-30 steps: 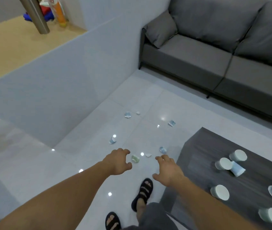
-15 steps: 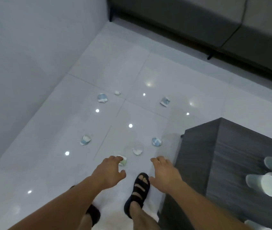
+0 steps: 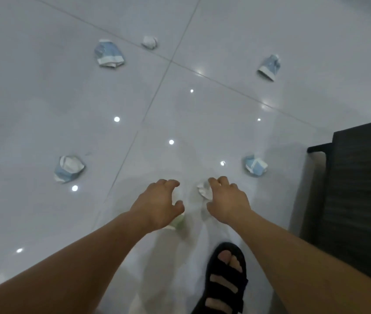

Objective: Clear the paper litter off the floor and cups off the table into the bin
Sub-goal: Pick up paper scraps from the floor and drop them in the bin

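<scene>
Both hands reach down over the glossy tiled floor, low centre of frame. Left hand: fingers spread and curved, holding nothing, hovering over a pale green scrap that is half hidden under the palm. Right hand: fingers curved beside a white paper wad that sits at its index and thumb; cannot tell whether it pinches it yet.

Other litter: four blue-and-white crumpled pieces, at upper left, upper right, mid left and mid right, plus a small white wad at the top. Bin and cups are not in view.

Risks, judged from here:
- Light wads on slick tile likely skid away if fingertips nudge them before closing.
- Green scrap is hidden by the left palm, so the grab is blind and may miss.
- Grabbing with both hands at once splits attention, so one piece may get dropped.
- Sandalled foot is close behind the hands, so a step forward could flatten or kick litter.
- Dark table corner is near the right arm and could get bumped on rising.
- The far pieces are well apart, so one could be overlooked.
</scene>
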A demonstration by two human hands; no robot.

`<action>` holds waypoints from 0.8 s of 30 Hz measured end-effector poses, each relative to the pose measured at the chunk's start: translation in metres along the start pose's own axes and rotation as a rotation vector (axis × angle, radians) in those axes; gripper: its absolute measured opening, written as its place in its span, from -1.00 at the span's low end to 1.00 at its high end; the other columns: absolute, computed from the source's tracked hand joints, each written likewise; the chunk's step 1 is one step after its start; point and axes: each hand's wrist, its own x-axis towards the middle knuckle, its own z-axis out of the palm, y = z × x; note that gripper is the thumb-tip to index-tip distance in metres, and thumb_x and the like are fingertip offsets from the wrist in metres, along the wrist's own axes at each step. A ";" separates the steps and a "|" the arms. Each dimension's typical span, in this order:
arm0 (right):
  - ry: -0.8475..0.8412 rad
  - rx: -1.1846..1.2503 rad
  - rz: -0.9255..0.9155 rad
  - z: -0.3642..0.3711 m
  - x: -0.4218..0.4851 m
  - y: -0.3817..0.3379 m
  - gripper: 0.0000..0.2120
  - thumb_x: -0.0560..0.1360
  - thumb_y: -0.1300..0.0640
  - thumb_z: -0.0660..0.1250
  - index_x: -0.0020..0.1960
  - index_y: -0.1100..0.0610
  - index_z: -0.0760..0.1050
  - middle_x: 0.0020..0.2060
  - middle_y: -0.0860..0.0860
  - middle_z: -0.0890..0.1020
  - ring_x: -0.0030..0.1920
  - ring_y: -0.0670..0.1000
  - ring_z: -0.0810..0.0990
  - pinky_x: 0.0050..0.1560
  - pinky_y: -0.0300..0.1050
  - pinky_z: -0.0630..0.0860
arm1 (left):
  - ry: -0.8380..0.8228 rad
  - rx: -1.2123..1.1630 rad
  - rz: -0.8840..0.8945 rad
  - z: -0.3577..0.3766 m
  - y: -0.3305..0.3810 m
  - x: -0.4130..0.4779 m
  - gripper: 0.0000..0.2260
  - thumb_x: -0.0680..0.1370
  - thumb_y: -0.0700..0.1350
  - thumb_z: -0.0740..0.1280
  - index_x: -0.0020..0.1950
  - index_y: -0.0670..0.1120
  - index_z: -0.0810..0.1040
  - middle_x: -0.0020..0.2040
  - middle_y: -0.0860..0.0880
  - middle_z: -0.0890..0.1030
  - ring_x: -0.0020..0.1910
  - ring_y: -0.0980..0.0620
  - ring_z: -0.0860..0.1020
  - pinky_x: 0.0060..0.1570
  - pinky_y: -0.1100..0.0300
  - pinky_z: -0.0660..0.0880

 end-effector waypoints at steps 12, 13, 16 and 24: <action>0.217 0.358 -0.318 -0.054 -0.060 -0.040 -0.74 0.48 0.08 0.37 0.13 0.14 0.50 0.03 -0.01 0.49 -0.10 0.02 0.53 -0.16 -0.16 0.41 | -0.039 -0.304 0.021 -0.031 0.025 -0.034 -0.48 0.49 0.21 0.25 0.39 0.01 0.34 0.24 0.05 0.51 0.16 0.03 0.51 0.13 0.12 0.46; 0.238 0.401 -0.372 -0.064 -0.072 -0.047 -0.75 0.46 0.11 0.39 0.11 0.15 0.51 0.00 -0.02 0.49 -0.13 0.01 0.52 -0.17 -0.16 0.41 | -0.047 -0.374 0.024 -0.041 0.029 -0.042 -0.51 0.48 0.21 0.23 0.34 0.00 0.38 0.16 0.08 0.54 0.09 0.07 0.53 0.07 0.15 0.48; 0.269 0.552 -0.436 -0.080 -0.094 -0.065 -0.71 0.43 0.12 0.42 0.13 0.09 0.48 -0.03 -0.12 0.45 -0.16 -0.10 0.48 -0.15 -0.18 0.47 | -0.053 -0.459 0.038 -0.061 0.030 -0.059 -0.73 0.57 0.03 0.24 0.26 0.03 0.43 0.05 0.14 0.56 0.03 0.09 0.55 -0.09 0.36 0.43; 0.113 0.219 -0.253 -0.003 -0.057 -0.086 -0.21 0.38 -0.26 0.39 0.48 -0.03 0.15 0.40 -0.04 0.23 0.29 0.04 0.35 0.10 -0.05 0.49 | 0.015 -0.147 -0.144 -0.048 -0.069 -0.071 -0.65 0.59 -0.19 0.17 0.38 -0.07 0.39 0.30 -0.11 0.47 0.24 -0.06 0.48 0.17 0.21 0.37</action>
